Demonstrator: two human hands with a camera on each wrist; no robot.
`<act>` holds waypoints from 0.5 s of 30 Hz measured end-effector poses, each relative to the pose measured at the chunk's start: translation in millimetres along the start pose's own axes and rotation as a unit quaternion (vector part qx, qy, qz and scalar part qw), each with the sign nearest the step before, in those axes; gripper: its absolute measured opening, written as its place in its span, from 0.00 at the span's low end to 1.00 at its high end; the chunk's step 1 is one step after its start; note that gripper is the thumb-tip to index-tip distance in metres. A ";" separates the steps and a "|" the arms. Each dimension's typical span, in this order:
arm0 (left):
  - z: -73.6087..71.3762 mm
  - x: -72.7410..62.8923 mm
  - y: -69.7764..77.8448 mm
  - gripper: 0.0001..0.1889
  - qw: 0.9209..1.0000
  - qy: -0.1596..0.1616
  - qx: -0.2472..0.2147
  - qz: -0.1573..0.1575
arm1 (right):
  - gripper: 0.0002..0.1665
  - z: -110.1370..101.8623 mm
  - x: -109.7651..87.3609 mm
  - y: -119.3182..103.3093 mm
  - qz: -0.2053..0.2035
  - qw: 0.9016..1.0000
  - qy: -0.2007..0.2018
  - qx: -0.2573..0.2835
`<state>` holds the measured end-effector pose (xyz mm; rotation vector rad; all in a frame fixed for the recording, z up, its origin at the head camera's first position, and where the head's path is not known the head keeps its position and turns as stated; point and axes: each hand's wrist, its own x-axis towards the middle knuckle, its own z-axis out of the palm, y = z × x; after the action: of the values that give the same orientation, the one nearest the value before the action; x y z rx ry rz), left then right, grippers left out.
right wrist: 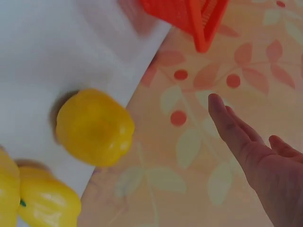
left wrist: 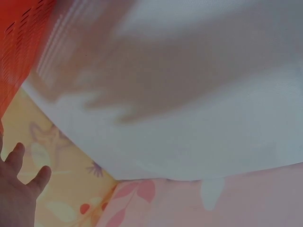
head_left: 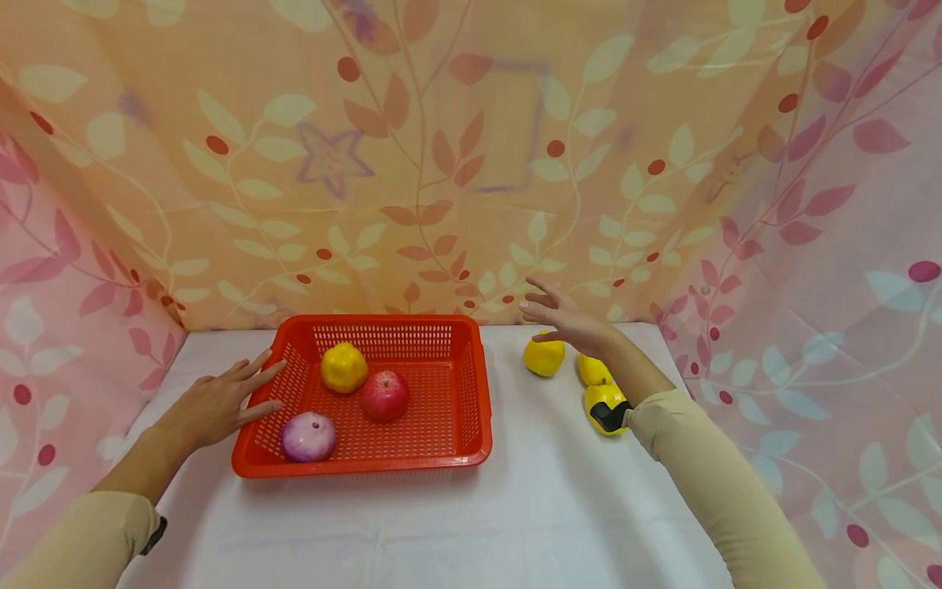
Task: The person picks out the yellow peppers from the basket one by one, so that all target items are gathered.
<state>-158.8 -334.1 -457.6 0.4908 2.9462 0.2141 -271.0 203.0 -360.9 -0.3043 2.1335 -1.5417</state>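
Note:
A red plastic basket [head_left: 449, 384] holds a yellow bell pepper [head_left: 343, 367], a round red fruit [head_left: 386, 396] and a round purple-and-white vegetable [head_left: 308, 437]. My left hand [head_left: 217, 402], fingers spread, is at the basket's left rim; whether it touches the rim I cannot tell. It grips nothing. Over the table's right side hovers my right hand [head_left: 570, 321], its fingers extended and nothing in them. Below it lies a yellow bell pepper [right wrist: 94, 127], apart from the hand in the right wrist view. Two more yellow peppers [head_left: 593, 370] lie under the right forearm, partly hidden.
A white cloth [head_left: 412, 532] covers the table. Flowered curtains [head_left: 456, 164] stand behind it and along both sides. Shadows of the arms fall on the cloth. Black bands [head_left: 609, 417] show at the wrists.

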 end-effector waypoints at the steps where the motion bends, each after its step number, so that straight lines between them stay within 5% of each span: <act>1: 0.0 -0.1 0.0 0.43 1.000 -0.001 -0.002 -0.001 | 0.45 5.0 3.0 -1.2 -0.002 1.000 -0.001 0.008; 15: 0.4 0.2 0.4 0.42 1.000 0.000 -0.006 -0.002 | 0.40 73.3 44.5 -4.8 -0.031 0.997 -0.024 0.069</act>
<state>-158.8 -333.6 -457.9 0.4848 2.9447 0.2310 -272.5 120.7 -385.6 -0.3584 1.9862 -1.6904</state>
